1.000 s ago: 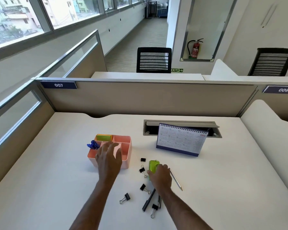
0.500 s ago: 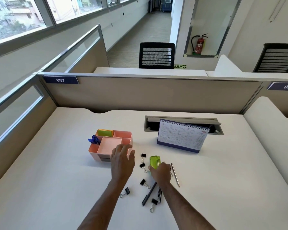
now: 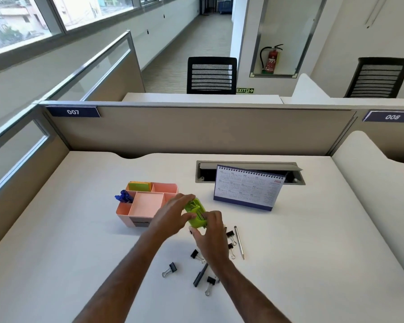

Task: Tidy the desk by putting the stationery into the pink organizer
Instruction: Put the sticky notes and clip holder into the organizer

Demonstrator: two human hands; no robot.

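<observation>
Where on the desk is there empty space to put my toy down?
Bare desk lies left of the pink organizer, and more lies right of the calendar and silver pen. It is crowded around both hands, where binder clips and a black pen lie scattered.

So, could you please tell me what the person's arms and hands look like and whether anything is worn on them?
Both forearms are bare as far as the frame shows. The left hand and right hand show no gloves, watch, rings or sleeves.
</observation>
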